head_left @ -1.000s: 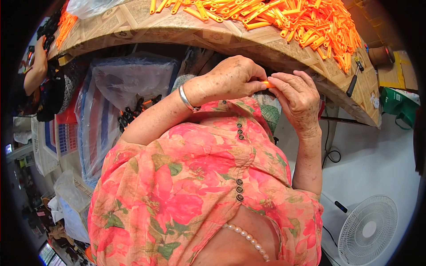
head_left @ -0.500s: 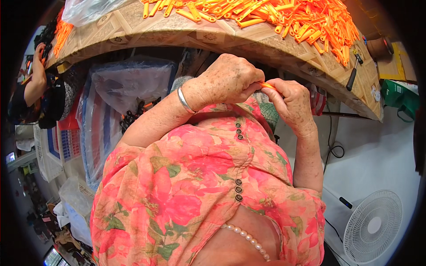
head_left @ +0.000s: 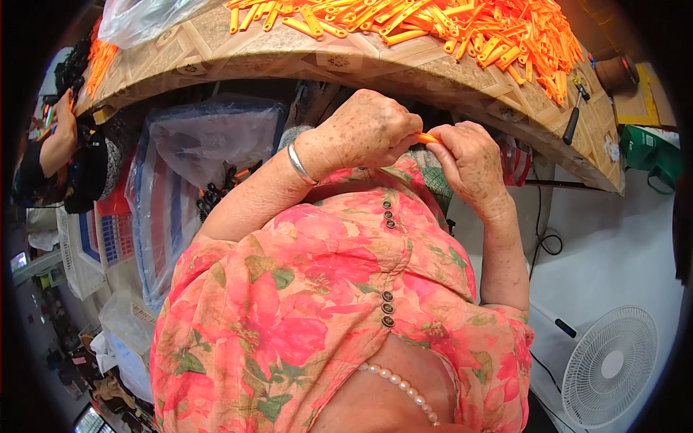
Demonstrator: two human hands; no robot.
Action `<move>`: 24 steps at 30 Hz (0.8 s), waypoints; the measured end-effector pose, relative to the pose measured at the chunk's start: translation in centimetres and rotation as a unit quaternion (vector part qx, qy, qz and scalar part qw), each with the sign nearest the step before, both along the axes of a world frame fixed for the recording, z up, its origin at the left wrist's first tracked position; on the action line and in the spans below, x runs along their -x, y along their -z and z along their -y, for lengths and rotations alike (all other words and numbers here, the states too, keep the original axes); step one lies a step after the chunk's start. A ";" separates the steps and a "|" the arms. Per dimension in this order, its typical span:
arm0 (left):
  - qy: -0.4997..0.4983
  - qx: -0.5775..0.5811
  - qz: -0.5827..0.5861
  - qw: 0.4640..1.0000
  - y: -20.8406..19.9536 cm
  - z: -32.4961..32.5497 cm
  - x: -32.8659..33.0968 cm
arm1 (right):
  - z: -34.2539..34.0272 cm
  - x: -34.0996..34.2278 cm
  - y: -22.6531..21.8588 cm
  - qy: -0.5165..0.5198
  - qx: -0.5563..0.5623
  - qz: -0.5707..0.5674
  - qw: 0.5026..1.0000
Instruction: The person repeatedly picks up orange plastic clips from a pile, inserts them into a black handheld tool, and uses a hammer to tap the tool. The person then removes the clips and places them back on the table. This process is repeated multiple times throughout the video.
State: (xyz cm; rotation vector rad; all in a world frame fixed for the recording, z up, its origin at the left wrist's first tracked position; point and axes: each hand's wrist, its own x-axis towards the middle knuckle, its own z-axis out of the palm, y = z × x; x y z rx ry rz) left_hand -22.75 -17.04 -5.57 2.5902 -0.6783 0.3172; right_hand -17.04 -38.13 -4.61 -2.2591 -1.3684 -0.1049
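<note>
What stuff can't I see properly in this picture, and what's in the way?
All in the head view:
Orange piece: its ends are hidden by the left hand and right hand.
Heap of orange pieces: its far side is cut off by the upper edge.
Dark tangle: partly covered by the left forearm.
Co-worker's hand: too small near the left rim to tell what it holds.

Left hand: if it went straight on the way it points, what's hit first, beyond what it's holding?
Likely the right hand, just past the orange piece both appear to pinch; exact depth is unclear.
</note>
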 end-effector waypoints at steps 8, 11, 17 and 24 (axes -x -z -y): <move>-0.105 0.021 0.041 0.993 -0.1 -0.6 -0.2 | -2.2 -2.9 0.7 -0.039 -0.059 0.202 0.977; -0.085 0.186 -0.061 0.977 -0.3 -2.1 -1.1 | -2.8 -6.0 -0.1 -0.059 -0.056 0.296 0.952; 0.021 0.642 -0.420 0.641 -0.4 -4.9 -1.1 | -4.5 -9.4 -0.1 -0.094 -0.101 0.332 0.933; 0.019 0.715 -0.406 0.569 0.6 -2.3 -0.8 | -5.4 -9.5 0.4 -0.112 -0.090 0.257 0.956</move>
